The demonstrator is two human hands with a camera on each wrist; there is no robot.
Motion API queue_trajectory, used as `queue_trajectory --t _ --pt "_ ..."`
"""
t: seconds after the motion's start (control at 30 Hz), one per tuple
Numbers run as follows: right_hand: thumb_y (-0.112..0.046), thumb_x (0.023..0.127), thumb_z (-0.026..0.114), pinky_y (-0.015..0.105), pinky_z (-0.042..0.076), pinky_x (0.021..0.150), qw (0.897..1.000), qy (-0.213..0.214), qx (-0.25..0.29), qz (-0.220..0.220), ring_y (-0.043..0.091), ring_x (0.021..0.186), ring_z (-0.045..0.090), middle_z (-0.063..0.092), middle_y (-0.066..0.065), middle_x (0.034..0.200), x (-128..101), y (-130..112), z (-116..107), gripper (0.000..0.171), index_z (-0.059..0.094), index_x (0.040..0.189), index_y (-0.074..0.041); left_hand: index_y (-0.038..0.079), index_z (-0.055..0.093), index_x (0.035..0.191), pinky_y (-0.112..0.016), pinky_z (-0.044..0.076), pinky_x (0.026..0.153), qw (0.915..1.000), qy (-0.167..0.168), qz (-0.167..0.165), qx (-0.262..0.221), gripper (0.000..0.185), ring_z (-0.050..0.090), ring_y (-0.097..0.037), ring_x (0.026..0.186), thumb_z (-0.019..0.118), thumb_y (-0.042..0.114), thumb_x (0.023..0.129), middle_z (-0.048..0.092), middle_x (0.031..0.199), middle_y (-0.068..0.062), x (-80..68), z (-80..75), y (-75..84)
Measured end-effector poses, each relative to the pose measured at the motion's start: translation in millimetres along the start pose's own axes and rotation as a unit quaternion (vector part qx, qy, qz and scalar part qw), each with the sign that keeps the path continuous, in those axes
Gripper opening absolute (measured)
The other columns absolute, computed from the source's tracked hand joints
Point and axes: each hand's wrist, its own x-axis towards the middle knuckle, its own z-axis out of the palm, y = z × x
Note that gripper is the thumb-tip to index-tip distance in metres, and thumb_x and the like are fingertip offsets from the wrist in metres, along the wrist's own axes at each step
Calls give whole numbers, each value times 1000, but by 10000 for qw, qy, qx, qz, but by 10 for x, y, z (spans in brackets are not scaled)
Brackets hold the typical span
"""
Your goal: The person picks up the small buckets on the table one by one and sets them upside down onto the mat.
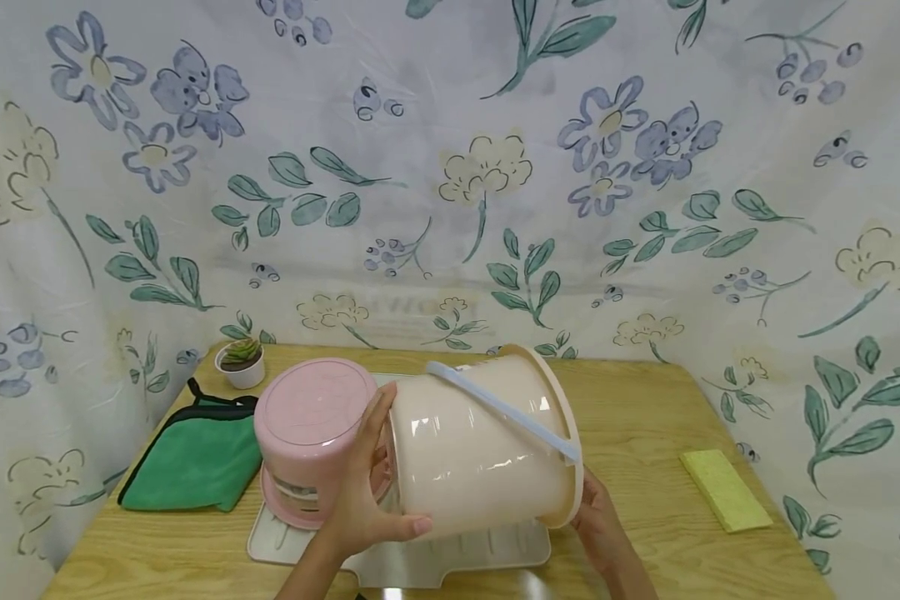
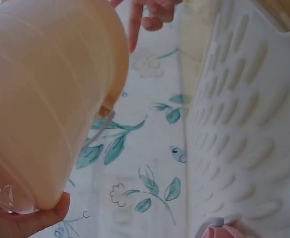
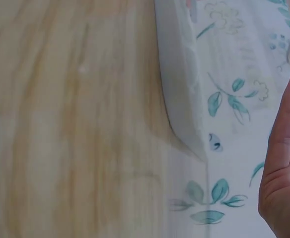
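Bucket (image 1: 480,450) hides most of the right hand (image 1: 600,517); left hand (image 1: 363,500) fingers clasp its base.

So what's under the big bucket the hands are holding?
Under the tilted beige bucket lies a white drying tray on the wooden table. The bucket hides the tray's middle, so anything there can't be seen. A pink bucket stands beside it.

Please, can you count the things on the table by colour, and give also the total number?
Pink: 1, the upside-down pink bucket.
Beige: 1, the beige bucket on its side, held by the left hand and the right hand.
Green: 1, the folded green cloth.
Yellow: 1, the yellow sponge.
White: 2, the white drying tray and the white plant pot.
Total: 6
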Motion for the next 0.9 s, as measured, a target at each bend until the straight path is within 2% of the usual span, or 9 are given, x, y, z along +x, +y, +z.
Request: queue_trajectory --t 0.13,0.2,0.3,0.4,0.57,0.7,0.8,0.9 --pt "2 91 45 36 52 74 9999 -127 -93 -69 16 100 59 55 -5 127 -5 -29 -37 58 33 144 -21 3 16 146 -41 47 87 9978 238 168 589 123 37 -28 123 89 30 50 9 151 -14 -4 25 43" --pt "3 92 44 38 53 72 9997 -202 -41 -165 17 97 61 54 -4 128 -9 -32 -54 59 30 145 -18 5 19 146 -46 43 89 9949 349 68 947 124 31 -28 128 90 32 47 9 151 -12 -11 43 69" --pt "7 90 44 40 53 72 9995 -223 20 -239 17 89 63 58 -1 118 -12 -26 -73 61 31 145 -17 11 23 146 -55 35 92 9869 477 -208 1526 125 25 -28 132 91 36 44 7 152 -8 -25 64 110" --pt "8 89 45 44 53 71 9996 -127 0 -254 15 84 64 59 -1 107 -12 -17 -82 62 31 145 -16 13 26 146 -63 31 91 9788 560 -312 1946 124 24 -32 132 90 41 43 7 153 -7 -29 82 140" --pt "9 88 49 47 53 68 9991 180 -307 -230 15 79 63 54 1 97 -19 -19 -92 64 29 145 -12 16 31 144 -61 37 87 9605 635 -229 2700 120 30 -34 128 87 52 44 11 152 -7 -21 106 194" --pt "8 86 53 47 53 67 9974 376 -602 -120 18 79 63 53 5 95 -25 -39 -113 66 27 145 -9 20 31 144 -57 42 83 9406 611 -269 3328 121 33 -35 126 83 61 43 11 152 -8 -18 117 243" --pt "6 87 54 47 52 67 9967 327 -739 -44 19 82 63 53 7 95 -29 -47 -147 67 25 145 -8 23 30 145 -56 43 82 9259 579 -372 3715 121 34 -37 126 80 65 43 11 152 -10 -17 122 270" --pt "4 87 55 48 52 68 9964 222 -815 -13 17 83 63 52 8 96 -32 -36 -183 67 24 146 -9 25 31 144 -56 44 79 9155 583 -409 3959 120 37 -38 122 79 68 43 12 151 -12 -12 136 290"
